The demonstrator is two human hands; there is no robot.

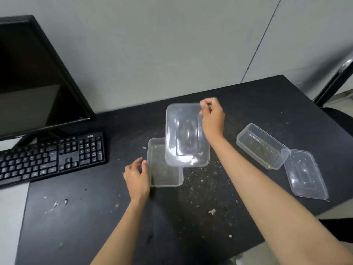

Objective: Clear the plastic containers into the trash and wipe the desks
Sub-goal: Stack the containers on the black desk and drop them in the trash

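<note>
The clear lid [186, 134] hangs tilted above the open container [164, 165] at mid-desk, pinched at its far corner by the right hand [213, 117]. The left hand [137, 175], fingers relaxed, touches the container's left wall. Advisable: seat the lid squarely before lifting, since crumbs litter the desk [191, 217].

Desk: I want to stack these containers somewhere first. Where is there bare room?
Free patches on the desk: the far right corner behind the container resting on a lid, and the near strip below the keyboard, though crumbs litter both. The middle is crowded: left hand, open container, right hand with the lifted lid.
</note>
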